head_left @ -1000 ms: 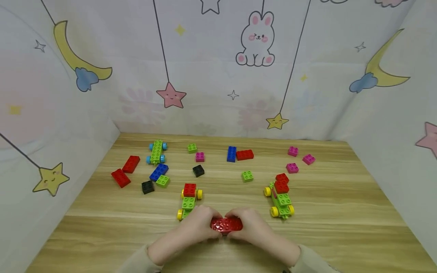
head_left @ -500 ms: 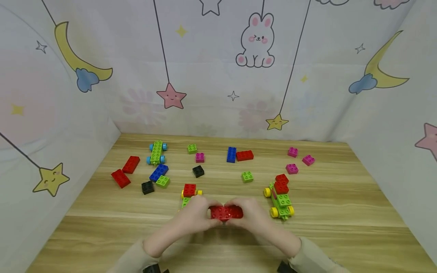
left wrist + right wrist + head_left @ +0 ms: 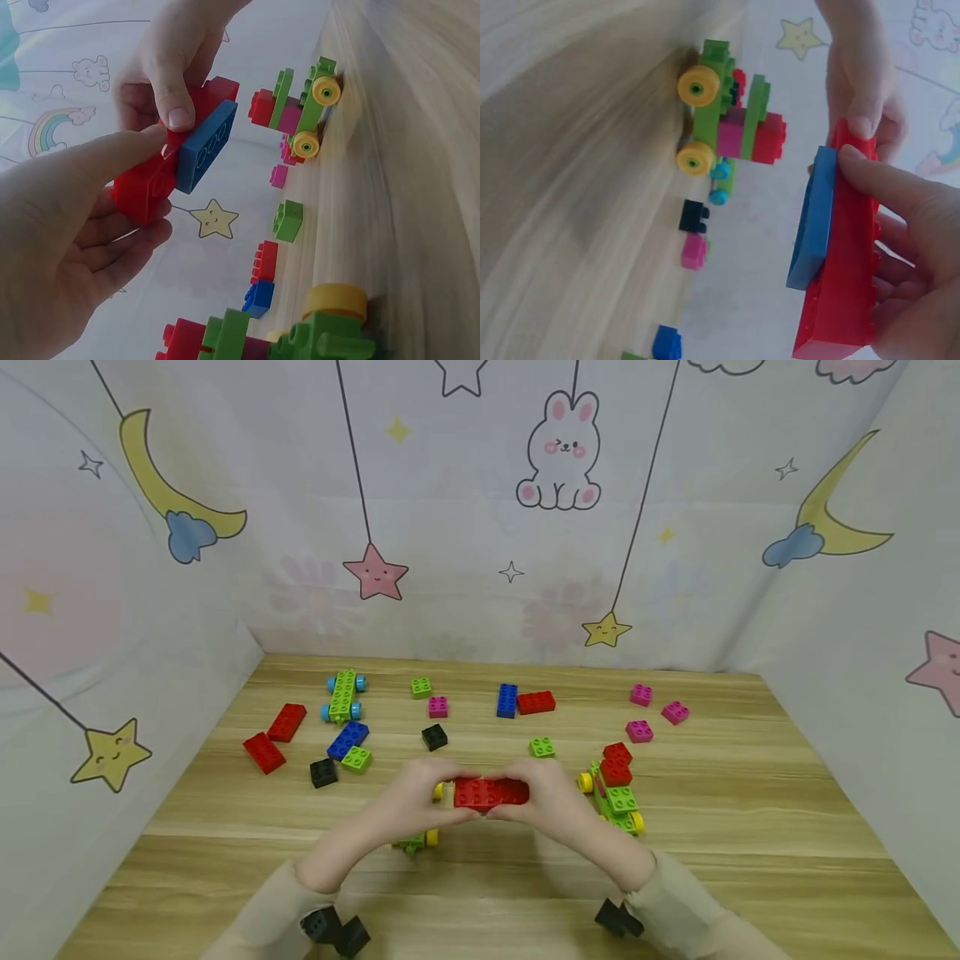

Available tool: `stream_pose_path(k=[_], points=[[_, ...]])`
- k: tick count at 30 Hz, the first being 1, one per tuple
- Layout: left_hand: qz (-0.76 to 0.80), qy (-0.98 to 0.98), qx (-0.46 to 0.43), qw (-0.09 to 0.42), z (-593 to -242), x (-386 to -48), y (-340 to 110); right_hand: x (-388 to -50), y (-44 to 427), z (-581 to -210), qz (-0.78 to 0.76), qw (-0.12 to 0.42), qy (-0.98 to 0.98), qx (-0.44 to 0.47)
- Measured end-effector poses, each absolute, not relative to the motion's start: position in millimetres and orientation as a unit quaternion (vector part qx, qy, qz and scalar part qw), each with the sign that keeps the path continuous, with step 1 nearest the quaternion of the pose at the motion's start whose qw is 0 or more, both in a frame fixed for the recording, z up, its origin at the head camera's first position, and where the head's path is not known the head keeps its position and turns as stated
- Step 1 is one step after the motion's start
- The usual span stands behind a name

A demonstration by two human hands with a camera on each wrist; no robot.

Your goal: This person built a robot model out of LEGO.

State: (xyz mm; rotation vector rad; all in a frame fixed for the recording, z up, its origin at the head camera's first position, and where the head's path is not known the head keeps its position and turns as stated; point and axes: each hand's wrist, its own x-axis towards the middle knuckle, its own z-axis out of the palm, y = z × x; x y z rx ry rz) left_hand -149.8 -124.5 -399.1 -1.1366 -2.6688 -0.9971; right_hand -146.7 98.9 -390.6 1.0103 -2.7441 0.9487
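Both hands hold one assembly at the front middle of the table: red toy building bricks (image 3: 474,795) end to end, with a blue brick (image 3: 208,148) fixed under their middle. My left hand (image 3: 416,797) grips the left end, thumb on the near side and fingers behind. The right hand (image 3: 551,800) pinches the right end the same way. Studs face up, and the assembly is off the table. Behind the left hand, a green toy car with yellow wheels (image 3: 412,842) is partly hidden. Another such car (image 3: 621,799), topped with red bricks, stands right of the right hand.
Farther left lie red bricks (image 3: 264,752), a blue brick (image 3: 348,740), a black brick (image 3: 323,772) and a green blue-wheeled base (image 3: 343,697). A green brick (image 3: 542,747) and a red brick (image 3: 536,702) lie mid-table; pink bricks (image 3: 640,731) sit at right. Printed cloth surrounds the table.
Both hands have raised the joined bricks and carried them forward, away from the body. The left hand now covers the middle and top of the left car. Loose bricks stay put.
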Motion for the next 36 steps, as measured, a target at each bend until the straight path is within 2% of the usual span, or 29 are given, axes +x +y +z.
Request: stream_pose_path(k=[5,10,19,36], points=[[-0.333,-0.863,-0.376,0.056,-392,-156,-138,-153,97,-385,0.305,0.031,-0.896,0.323],[-0.346,-0.873,-0.342,0.027,-390,-163,-156,-159,96,-382,0.306,0.018,-0.903,0.301],[-0.363,-0.871,-0.331,0.000,-410,-180,-183,-168,94,-383,0.313,0.016,-0.904,0.291],[-0.375,-0.869,-0.317,-0.057,-433,-188,-195,-177,94,-392,0.308,0.023,-0.906,0.289]])
